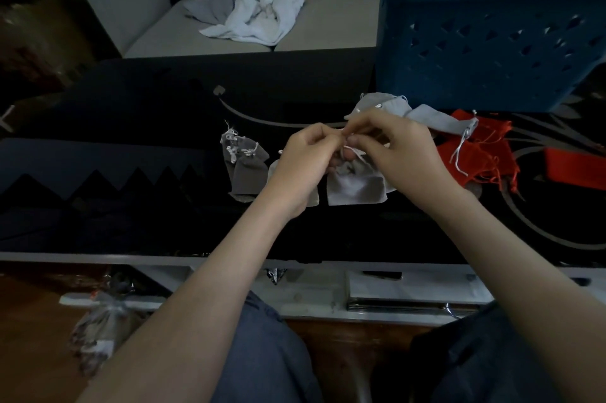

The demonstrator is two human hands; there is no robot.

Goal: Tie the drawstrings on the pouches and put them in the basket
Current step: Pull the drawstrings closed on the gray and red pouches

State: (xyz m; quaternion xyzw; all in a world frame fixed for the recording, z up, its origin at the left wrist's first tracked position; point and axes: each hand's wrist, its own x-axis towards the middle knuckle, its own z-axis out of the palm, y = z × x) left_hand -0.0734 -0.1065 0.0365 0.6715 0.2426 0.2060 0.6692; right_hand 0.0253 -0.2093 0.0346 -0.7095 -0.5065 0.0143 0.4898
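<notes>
A grey pouch (355, 189) lies on the dark table in front of me, its gathered neck lifted between both hands. My left hand (306, 161) and my right hand (398, 153) each pinch the pouch's white drawstring (355, 153) just above the neck, fingertips almost touching. To the left sit two darker grey pouches (244, 161) with knotted white cords. Light grey pouches (423, 114) lie behind my right hand, and red pouches (482, 153) with loose red strings are spread to their right. The blue perforated basket (485, 42) stands at the back right of the table.
A heap of white and grey cloth (259, 9) lies on the sofa beyond the table. A red flat object (577, 169) rests at the right edge. A shelf under the tabletop holds a flat stack (410, 297). A plastic bag (101, 330) lies on the floor at lower left.
</notes>
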